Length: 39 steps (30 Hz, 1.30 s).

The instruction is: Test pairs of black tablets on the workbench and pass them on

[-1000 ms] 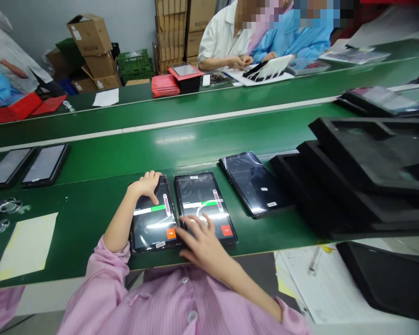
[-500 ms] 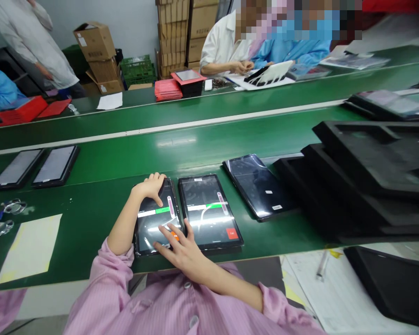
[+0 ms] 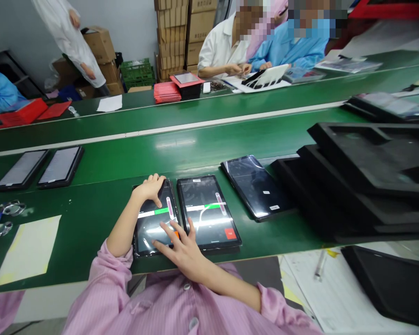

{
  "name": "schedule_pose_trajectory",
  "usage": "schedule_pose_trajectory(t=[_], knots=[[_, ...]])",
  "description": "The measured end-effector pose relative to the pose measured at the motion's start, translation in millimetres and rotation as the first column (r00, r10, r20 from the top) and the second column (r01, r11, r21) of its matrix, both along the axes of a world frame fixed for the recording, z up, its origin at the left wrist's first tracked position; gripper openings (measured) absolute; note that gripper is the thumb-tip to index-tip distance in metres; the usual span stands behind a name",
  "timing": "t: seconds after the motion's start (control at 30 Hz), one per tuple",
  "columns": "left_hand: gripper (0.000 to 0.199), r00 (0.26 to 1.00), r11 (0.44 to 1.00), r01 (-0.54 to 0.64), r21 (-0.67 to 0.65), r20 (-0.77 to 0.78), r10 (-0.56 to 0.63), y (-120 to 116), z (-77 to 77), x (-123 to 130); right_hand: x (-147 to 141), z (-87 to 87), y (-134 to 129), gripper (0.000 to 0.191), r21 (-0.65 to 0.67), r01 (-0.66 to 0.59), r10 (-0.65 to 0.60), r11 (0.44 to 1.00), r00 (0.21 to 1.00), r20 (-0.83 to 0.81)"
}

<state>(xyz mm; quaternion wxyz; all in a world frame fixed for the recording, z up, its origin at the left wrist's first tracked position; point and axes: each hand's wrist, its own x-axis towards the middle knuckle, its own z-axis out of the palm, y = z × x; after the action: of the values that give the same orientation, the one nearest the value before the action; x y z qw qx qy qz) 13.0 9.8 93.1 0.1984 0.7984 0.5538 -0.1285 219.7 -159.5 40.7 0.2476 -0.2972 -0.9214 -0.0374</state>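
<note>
A lit tablet lies flat on the green bench before me, showing a white and green bar and a small orange patch. My left hand rests over its upper left edge with the fingers spread. Across its lower right part reaches my right hand, fingers apart; whether the fingertips touch the glass I cannot tell. Just to the right, a second lit tablet shows a similar bar and a red square. Farther right, a dark-screened tablet lies at an angle beside black foam trays.
Stacked black foam trays crowd the right side. Two more tablets lie at the left. A yellowish paper sheet and clear plastic pieces are at the near left. Co-workers sit across the bench; a white-coated person stands behind.
Both of my hands stay in nearly the same place over the left tablet. The white-coated person at the back left has moved to the right. The view has shifted slightly.
</note>
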Motion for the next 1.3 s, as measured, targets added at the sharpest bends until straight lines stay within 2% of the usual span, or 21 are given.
schedule_pose_trajectory(t=[0.33,0.67,0.8,0.87,0.97,1.1,1.23,1.3], knots=[[0.107,0.999,1.0,0.014,0.014,-0.029,-0.013,-3.2,5.0,7.2,4.0,5.9,2.4,0.047,0.05,-0.019,0.017,0.999,0.999,0.035],[0.112,1.0,0.999,0.006,0.051,-0.021,-0.005,-1.2,2.5,4.0,-1.8,-6.3,-7.3,0.041,0.173,-0.043,0.042,0.984,0.999,0.011],[0.111,1.0,0.998,0.011,0.055,-0.016,-0.01,-0.6,0.6,2.9,4.2,-2.7,-10.9,0.041,0.166,-0.044,0.042,0.985,0.999,0.014],[0.111,1.0,0.998,0.016,0.057,-0.012,-0.015,-0.8,0.0,2.6,14.6,2.4,-9.0,0.042,0.149,-0.006,0.01,0.989,1.0,-0.025],[0.112,1.0,0.998,0.023,0.056,-0.009,-0.023,-1.4,-0.9,2.8,39.3,11.0,-0.9,0.04,0.118,0.118,-0.099,0.986,0.982,-0.159],[0.112,1.0,0.998,0.028,0.052,-0.002,-0.028,-2.4,-2.5,4.8,79.1,17.3,13.7,0.033,0.069,0.341,-0.303,0.937,0.897,-0.323],[0.112,1.0,0.998,0.016,0.058,0.018,-0.017,-8.1,-2.8,7.5,108.8,14.8,23.9,0.032,0.034,0.46,-0.42,0.887,0.837,-0.351],[0.112,0.999,0.992,0.011,0.129,0.048,-0.017,-17.2,-1.0,6.1,117.1,12.6,26.1,0.031,0.027,0.471,-0.435,0.882,0.834,-0.339]])
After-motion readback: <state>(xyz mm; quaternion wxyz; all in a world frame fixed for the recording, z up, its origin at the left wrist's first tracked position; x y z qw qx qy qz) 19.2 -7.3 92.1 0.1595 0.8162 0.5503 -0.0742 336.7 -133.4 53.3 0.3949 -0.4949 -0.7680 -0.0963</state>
